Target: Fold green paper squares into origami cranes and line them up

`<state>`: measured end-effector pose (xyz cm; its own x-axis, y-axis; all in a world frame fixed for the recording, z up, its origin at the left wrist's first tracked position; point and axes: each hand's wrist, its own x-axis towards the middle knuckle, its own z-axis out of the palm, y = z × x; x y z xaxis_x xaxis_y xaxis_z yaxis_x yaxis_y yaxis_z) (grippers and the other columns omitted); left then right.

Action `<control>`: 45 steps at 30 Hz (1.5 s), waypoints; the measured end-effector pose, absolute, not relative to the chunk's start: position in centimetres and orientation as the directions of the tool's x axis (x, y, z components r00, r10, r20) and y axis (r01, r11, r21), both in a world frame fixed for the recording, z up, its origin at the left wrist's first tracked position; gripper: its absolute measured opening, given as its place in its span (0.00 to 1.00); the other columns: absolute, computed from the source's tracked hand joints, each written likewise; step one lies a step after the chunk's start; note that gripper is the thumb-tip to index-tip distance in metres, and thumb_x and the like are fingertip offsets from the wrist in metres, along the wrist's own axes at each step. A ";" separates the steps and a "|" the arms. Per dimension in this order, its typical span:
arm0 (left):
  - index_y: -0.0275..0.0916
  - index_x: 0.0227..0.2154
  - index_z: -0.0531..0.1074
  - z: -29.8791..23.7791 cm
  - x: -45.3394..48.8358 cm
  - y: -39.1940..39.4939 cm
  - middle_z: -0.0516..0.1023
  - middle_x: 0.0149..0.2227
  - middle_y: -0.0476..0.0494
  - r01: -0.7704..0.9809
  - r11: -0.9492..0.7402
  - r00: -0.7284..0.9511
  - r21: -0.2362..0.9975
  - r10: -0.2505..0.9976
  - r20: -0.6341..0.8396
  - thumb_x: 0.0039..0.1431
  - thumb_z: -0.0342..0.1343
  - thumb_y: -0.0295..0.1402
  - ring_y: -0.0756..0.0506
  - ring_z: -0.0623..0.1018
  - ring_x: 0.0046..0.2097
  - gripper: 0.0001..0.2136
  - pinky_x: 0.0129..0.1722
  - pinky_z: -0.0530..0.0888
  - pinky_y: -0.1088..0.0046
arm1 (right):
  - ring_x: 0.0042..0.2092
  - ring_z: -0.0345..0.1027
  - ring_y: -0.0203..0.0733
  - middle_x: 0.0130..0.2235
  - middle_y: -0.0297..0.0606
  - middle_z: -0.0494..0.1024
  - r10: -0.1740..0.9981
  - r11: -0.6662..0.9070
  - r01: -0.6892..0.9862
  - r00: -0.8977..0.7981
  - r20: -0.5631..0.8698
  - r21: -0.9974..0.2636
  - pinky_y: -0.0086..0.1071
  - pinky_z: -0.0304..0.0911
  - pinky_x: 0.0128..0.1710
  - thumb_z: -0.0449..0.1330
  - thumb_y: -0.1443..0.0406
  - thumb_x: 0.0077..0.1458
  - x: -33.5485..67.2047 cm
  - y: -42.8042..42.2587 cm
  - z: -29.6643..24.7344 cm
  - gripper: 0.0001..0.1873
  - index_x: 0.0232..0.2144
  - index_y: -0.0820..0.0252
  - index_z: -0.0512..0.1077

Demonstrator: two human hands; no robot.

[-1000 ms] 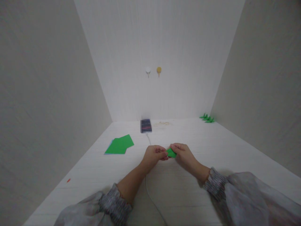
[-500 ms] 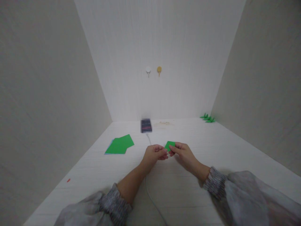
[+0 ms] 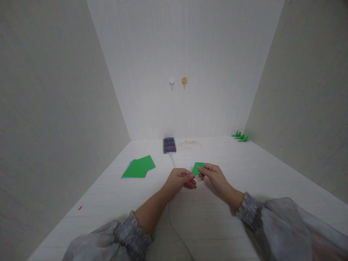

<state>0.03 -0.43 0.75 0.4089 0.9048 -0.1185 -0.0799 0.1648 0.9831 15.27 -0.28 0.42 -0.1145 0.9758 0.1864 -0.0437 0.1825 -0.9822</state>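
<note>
The small green paper piece (image 3: 196, 168) is positioned above the tabletop (image 3: 231, 159), between its side edges, pinched by the right hand (image 3: 216, 176), with the left hand's (image 3: 178, 179) narrowed fingertips at one corner, grip indeterminable, and green sheets (image 3: 138, 167) lying near the tabletop's left edge.

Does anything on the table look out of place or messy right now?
Two things. A brownish patch near the dark device looks like a stain on the pale tabletop, though I can't tell what it is. The small red mark near the left edge lies apart from the green sheets.
</note>
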 end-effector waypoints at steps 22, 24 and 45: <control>0.31 0.25 0.68 0.1 -1.1 -0.2 0.74 0.22 0.44 -0.150 0.193 0.434 0.970 0.894 -0.111 0.43 0.57 0.37 0.49 0.74 0.22 0.12 0.25 0.69 0.73 | 0.19 0.50 0.29 0.14 0.28 0.60 0.983 0.171 -0.025 -0.069 0.173 -0.985 0.27 0.46 0.20 0.57 0.61 0.42 15.9 -0.3 1.1 0.16 0.10 0.61 0.60; 0.31 0.26 0.69 0.1 -1.0 -0.2 0.74 0.22 0.44 -0.155 0.217 0.443 0.964 0.887 -0.129 0.44 0.56 0.38 0.49 0.74 0.22 0.13 0.25 0.69 0.74 | 0.19 0.50 0.29 0.15 0.28 0.60 0.978 0.176 -0.042 -0.103 0.179 -0.984 0.27 0.46 0.21 0.57 0.61 0.43 15.9 -0.4 1.1 0.16 0.11 0.61 0.60; 0.32 0.32 0.67 0.1 -0.6 -0.6 0.74 0.25 0.44 -0.299 0.239 0.512 0.924 0.857 -0.056 0.40 0.61 0.34 0.52 0.74 0.25 0.15 0.29 0.69 0.75 | 0.20 0.51 0.30 0.16 0.29 0.61 0.952 0.183 -0.070 -0.236 0.194 -0.981 0.26 0.47 0.21 0.57 0.58 0.43 15.8 -0.4 0.4 0.15 0.16 0.62 0.64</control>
